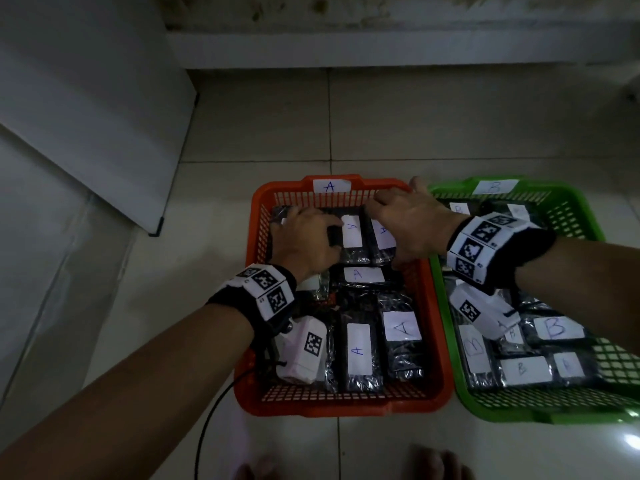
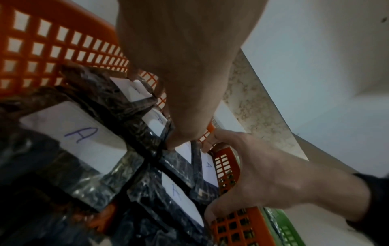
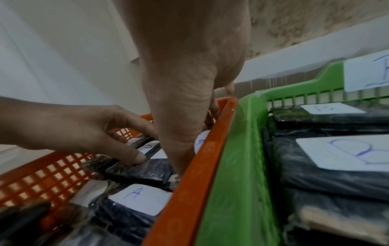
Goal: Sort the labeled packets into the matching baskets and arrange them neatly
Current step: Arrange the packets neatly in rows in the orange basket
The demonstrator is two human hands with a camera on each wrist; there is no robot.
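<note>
An orange basket point(image 1: 346, 408) tagged A holds black packets with white A labels point(image 1: 358, 348). Beside it on the right stands a green basket point(image 1: 460, 386) tagged B, filled with B packets point(image 1: 557, 329). Both hands work at the orange basket's far row. My left hand point(image 1: 304, 237) curls over the far-left packet point(image 2: 134, 89), its thumb point(image 3: 139, 156) pressing on the wrapper. My right hand point(image 1: 408, 223) spans the A packet point(image 1: 384, 237) against the right wall, with its thumb point(image 2: 210, 214) at the near end and its fingers point(image 2: 208, 144) at the far end.
The baskets stand side by side, touching, on a pale tiled floor point(image 1: 277, 133). A white board point(image 1: 86, 116) leans at the left. A low white ledge point(image 1: 381, 46) runs along the back wall. A black cable point(image 1: 214, 410) trails from my left wrist, and toes point(image 1: 433, 462) show at the bottom edge.
</note>
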